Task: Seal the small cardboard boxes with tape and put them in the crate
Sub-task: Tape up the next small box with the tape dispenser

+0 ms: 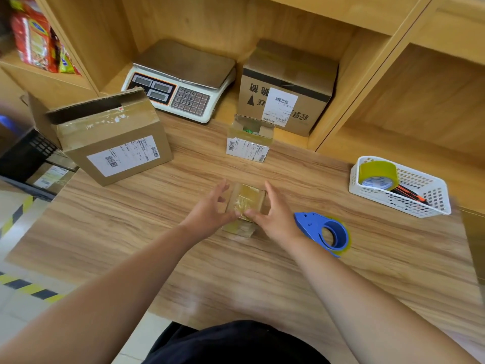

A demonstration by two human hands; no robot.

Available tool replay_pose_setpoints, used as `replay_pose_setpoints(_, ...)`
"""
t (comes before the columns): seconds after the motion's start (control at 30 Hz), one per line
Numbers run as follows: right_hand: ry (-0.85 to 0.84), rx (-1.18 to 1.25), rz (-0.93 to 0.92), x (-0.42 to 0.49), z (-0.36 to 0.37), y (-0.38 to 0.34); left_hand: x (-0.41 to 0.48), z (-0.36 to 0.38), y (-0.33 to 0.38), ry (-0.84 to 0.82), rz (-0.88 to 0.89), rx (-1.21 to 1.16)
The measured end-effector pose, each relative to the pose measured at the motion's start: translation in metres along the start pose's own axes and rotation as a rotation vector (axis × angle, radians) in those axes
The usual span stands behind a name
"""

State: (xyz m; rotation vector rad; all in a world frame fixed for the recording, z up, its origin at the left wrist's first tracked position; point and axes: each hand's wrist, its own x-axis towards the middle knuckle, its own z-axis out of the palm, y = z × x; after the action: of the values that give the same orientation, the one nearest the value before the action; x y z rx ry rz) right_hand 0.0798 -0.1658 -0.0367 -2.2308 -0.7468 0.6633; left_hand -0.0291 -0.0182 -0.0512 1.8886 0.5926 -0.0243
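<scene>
Head view: the small cardboard box (246, 198) sits on the table (262, 271) just left of the blue tape dispenser (324, 231), with glossy tape laid across its top. The left hand (210, 210) is on the side of the box away from the dispenser. Its thumb presses on the tape and its fingers are loosely spread, grasping nothing. The right hand (275, 215) lies between box and dispenser, thumb on the tape and fingers almost straight along the box's side.

This looks like the smoothing-down step, with this box nearly sealed. The next move would be to grip the box from both sides and carry it to the black crate (23, 158), well left of the dispenser past the table's edge. A second small box (249, 144), behind the dispenser and to its left, has its flaps open and is not yet taped.
</scene>
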Motion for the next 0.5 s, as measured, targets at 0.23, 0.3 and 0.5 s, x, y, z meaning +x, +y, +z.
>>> replay_pose_setpoints(0.23, 0.027, 0.019, -0.02, 0.014, 0.007, 0.006, 0.029, -0.008, 0.0, -0.104, 0.044, 0.235)
replay_pose_setpoints(0.3, 0.077, 0.045, -0.001, 0.018, 0.007, 0.009, 0.034, -0.005, 0.003, -0.114, 0.063, 0.273)
replay_pose_setpoints(0.5, 0.133, 0.036, -0.031, 0.028, 0.014, 0.007, 0.047, -0.002, 0.005, 0.02, 0.104, 0.193)
